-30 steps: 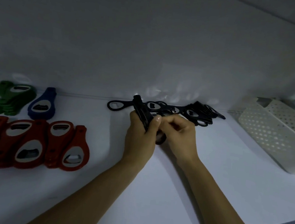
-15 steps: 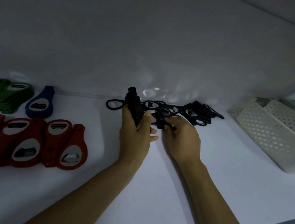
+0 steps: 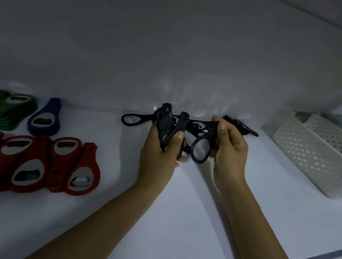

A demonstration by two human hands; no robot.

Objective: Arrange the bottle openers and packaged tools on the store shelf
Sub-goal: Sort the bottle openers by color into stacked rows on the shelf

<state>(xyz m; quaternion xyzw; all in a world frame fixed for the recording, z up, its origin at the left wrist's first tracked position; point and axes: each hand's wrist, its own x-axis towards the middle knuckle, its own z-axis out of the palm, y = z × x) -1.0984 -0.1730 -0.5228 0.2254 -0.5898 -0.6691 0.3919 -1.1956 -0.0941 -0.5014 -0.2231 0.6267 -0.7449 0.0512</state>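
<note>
My left hand grips a small stack of black bottle openers, held upright above the white shelf. My right hand pinches a single black bottle opener by its handle, with the loop end hanging down next to the stack. Behind both hands, more black openers lie in a row along the shelf's back wall, partly hidden by my fingers.
Red openers lie overlapped at the left, with a blue opener and green openers behind them. A white perforated basket stands at the right. The shelf's front edge runs at lower right.
My right hand has lifted one black opener off the row at the back and brought it beside the stack. My left hand has kept hold of the stack and tilted it slightly.
</note>
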